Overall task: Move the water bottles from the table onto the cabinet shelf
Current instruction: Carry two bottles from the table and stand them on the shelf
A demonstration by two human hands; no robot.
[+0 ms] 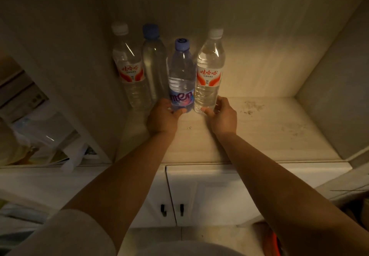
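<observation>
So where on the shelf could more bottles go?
The bare shelf between the red-label bottle and the right wall is roomy. The left is crowded: four bottles stand together, with both hands at their bases.

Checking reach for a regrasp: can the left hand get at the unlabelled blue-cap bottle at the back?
Probably not directly. The left hand is gripping the purple-label bottle, which stands in front of the blue-cap bottle and covers its lower right side.

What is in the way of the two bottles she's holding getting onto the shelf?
Nothing visible. The left hand holds the purple-label bottle and the right hand the red-label bottle, both already standing on the shelf.
</observation>
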